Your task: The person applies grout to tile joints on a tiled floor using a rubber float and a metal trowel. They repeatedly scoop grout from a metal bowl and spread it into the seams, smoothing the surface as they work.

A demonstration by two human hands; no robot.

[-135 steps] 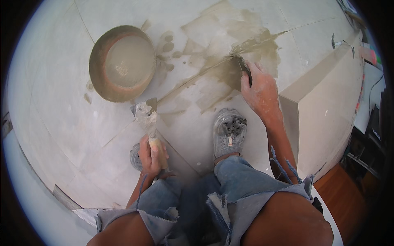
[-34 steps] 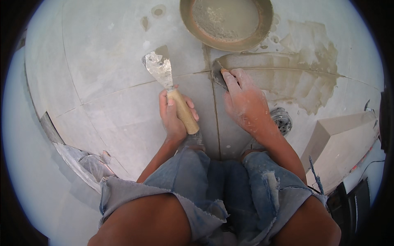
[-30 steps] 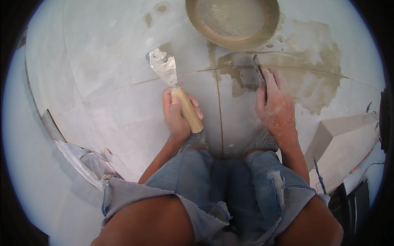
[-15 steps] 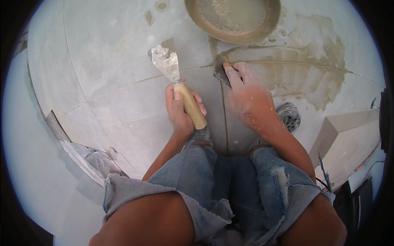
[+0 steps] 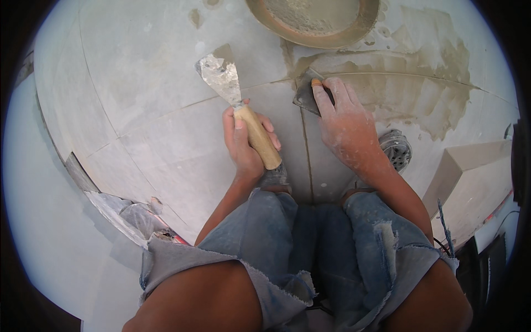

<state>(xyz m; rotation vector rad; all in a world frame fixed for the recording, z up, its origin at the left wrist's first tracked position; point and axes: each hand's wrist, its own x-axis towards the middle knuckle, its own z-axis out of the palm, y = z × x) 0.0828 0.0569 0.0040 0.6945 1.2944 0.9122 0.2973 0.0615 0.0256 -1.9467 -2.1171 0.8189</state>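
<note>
Spreader (image 5: 307,97) is being pinched between the thumb and fingers of the right hand (image 5: 350,115), its dark, flat plate being held at the tiled floor (image 5: 160,146) by the left end of a brown smear (image 5: 409,93), near where two joints are meeting. Whether its whole edge is being pressed down cannot be told. Scraper (image 5: 249,118) is being held in the left hand (image 5: 244,148), fingers and thumb being curled around its wooden handle (image 5: 265,146), and its blade (image 5: 221,76), coated with pale residue, is being pointed away from the body. Both tools are being held well apart. Beyond them, a round bowl (image 5: 326,40) of mix (image 5: 315,14) is being cut off by the upper edge of the view. Past the right forearm, a shoe (image 5: 396,149) is being partly hidden, and farther right a beige block (image 5: 467,169) is being shown. Crumpled plastic (image 5: 134,217) is being seen at lower left.
</note>
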